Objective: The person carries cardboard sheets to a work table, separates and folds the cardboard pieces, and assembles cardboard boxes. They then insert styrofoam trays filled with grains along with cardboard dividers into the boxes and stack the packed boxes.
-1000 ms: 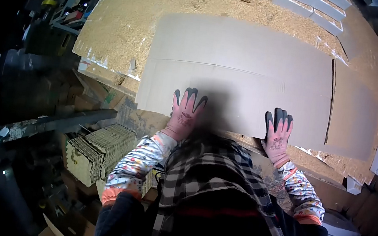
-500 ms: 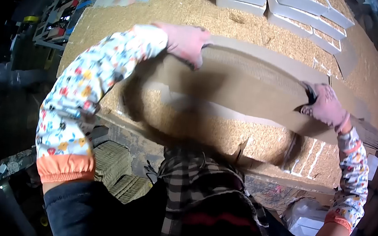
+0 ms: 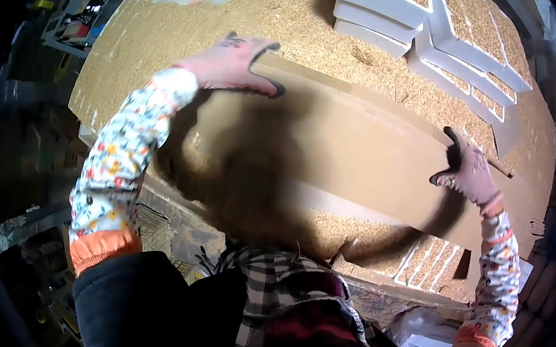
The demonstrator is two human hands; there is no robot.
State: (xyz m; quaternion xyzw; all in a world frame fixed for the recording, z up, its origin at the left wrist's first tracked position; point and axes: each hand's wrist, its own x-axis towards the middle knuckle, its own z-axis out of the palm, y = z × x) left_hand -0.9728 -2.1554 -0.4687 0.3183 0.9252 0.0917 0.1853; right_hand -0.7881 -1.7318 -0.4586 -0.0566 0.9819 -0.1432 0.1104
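A long brown cardboard sheet lies flat before me over a layer of tan granular material, with my head's shadow across it. At its far left corner is my left hand, in a pink glove with dark fingertips, thumb and fingers spread and nothing between them. Toward the right end my right hand, gloved alike, has its fingers and thumb apart above the cardboard. I cannot tell whether either hand touches the sheet.
Stacked white trays filled with the granules stand at the back, with more white trays to their right. Granules with white lines show along the near edge. Below the table are corrugated stacks and a plastic-wrapped white bundle.
Both hands have opened and let go of the cardboard, which now lies flatter. My left hand has shifted left. The view has moved slightly.
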